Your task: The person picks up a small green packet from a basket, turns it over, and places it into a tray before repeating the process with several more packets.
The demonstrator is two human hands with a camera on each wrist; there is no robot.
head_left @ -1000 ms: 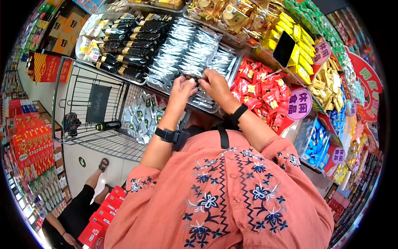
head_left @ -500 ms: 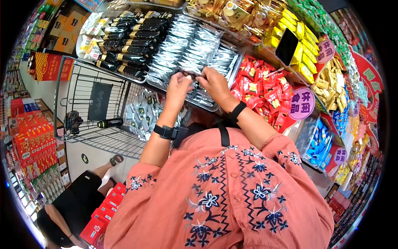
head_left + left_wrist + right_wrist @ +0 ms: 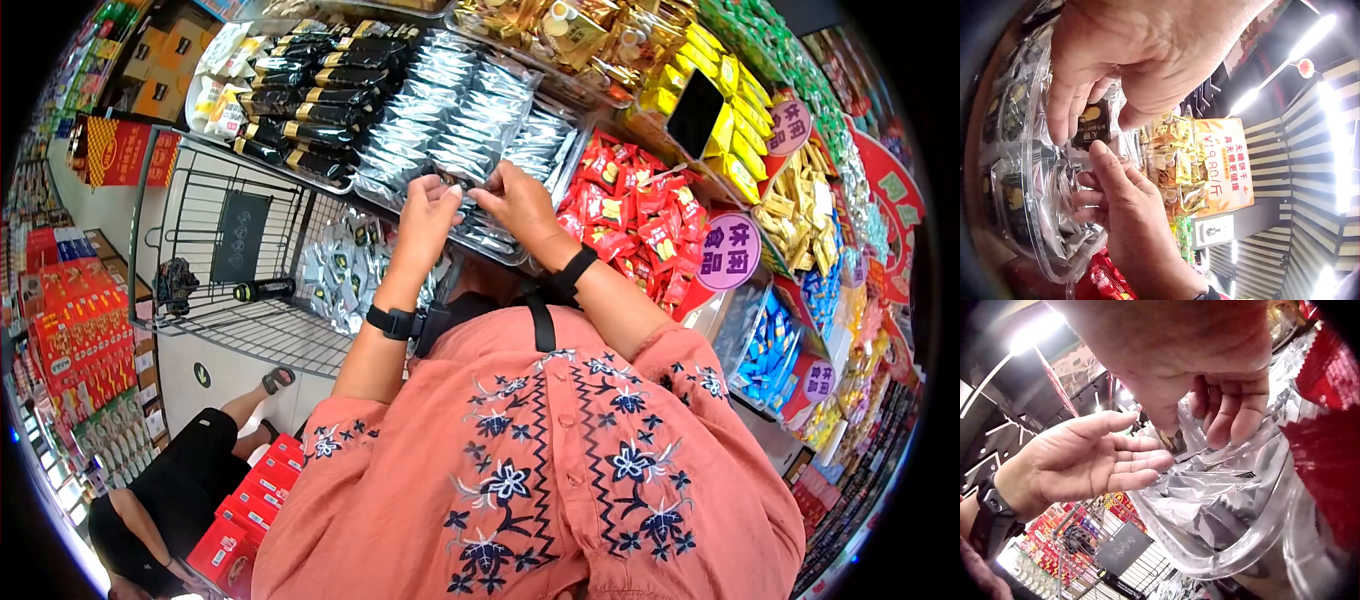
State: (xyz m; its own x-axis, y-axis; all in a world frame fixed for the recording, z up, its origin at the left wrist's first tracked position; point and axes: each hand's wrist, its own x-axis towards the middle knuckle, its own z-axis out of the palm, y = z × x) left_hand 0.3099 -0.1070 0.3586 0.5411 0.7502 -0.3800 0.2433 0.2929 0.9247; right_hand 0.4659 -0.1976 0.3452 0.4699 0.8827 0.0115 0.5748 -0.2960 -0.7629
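Observation:
In the head view both hands meet over the near end of a row of silver packets [image 3: 470, 120]. The left wrist view shows one packet [image 3: 1092, 124] with a dark label and white characters between the hands. My right hand [image 3: 520, 200] pinches it at its lower edge with thumb and index finger. Beside it my left hand [image 3: 430, 215] spans the packet, fingers on one side and thumb on the other. In the right wrist view those left fingers [image 3: 1138, 464] lie nearly straight. A clear plastic tray [image 3: 1210, 570] holds the silver packets.
A metal shopping cart [image 3: 280, 345] with silver packets and a black bottle [image 3: 265, 289] stands left. Black packets [image 3: 325, 90] lie left of the silver ones, red packets [image 3: 645, 220] right. A black screen [image 3: 694, 113] stands beyond. A person [image 3: 165, 510] crouches by red boxes [image 3: 222, 552].
Both hands stay together over the silver packets, with only slight finger movement. At lower left the other person's body has come further into view.

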